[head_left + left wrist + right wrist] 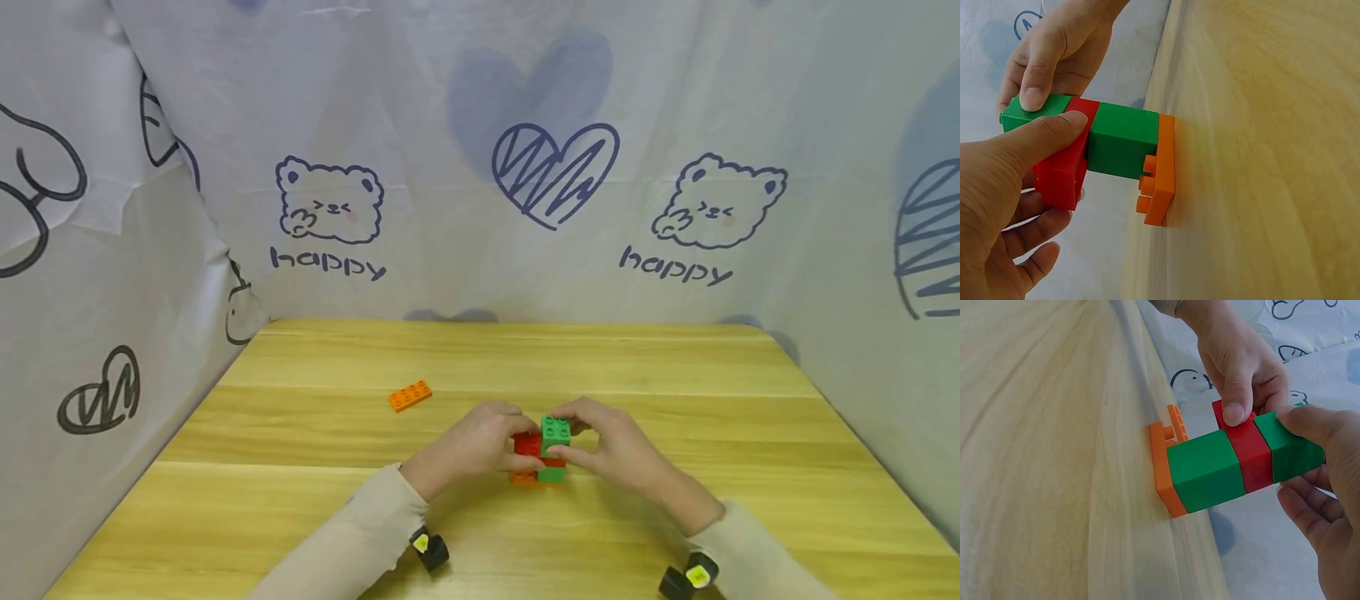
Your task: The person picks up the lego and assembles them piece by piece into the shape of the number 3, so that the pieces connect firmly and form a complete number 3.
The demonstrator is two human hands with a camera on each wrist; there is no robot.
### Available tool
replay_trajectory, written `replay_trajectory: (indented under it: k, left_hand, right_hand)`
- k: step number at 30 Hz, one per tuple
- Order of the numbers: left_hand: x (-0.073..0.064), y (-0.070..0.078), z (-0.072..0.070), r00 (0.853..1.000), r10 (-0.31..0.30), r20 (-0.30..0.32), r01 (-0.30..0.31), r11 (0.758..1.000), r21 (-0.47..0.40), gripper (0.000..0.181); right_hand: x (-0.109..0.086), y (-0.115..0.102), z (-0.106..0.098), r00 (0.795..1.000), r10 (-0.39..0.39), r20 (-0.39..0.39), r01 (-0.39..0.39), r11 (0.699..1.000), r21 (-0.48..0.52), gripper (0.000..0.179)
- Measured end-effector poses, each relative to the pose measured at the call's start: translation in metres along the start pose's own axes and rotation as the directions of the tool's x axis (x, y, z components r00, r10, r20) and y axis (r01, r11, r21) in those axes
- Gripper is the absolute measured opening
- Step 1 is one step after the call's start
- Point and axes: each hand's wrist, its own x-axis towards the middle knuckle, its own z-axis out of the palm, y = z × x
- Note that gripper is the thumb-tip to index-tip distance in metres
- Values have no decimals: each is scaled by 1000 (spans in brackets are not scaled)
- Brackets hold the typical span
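Observation:
A small toy-brick stack stands on the table. At its base is an orange flat brick (1165,172), with bare studs on one side. On that sits a green block (1207,472), then a longer red brick (1063,175) that overhangs toward the left, and a second green block (557,429) on top. My left hand (476,446) grips the red brick, thumb on the near face and fingers behind. With thumb and fingers on opposite sides, my right hand (618,446) pinches the top green block. Some fingertips are hidden behind the bricks.
A loose orange flat brick (410,396) lies farther back and left on the wooden table (187,500). White cloth (435,100) with heart and bear drawings hangs behind the table and along both sides.

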Motion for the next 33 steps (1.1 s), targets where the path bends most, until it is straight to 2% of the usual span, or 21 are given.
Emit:
replay_trajectory:
  k: [9,16,26,33]
  left_hand:
    - [0,1,0,1000,-13,18,13,1000,-4,37]
    - [-1,1,-2,999,-32,41,32,999,-12,40]
    - [-2,-2,-5,997,-23,78,25,999,-29,45]
    - [-2,-9,-11,991,-85,105,91,994,-57,48]
  right_hand:
    - [-3,-1,-6,998,49,30,-49,999,-2,44]
    - [-5,2,-14,999,42,29,-39,996,-74,42]
    - [-4,5,-16,998,29,56,-27,999,-46,43]
    - [-4,6,-14,998,38,46,-37,999,-26,44]
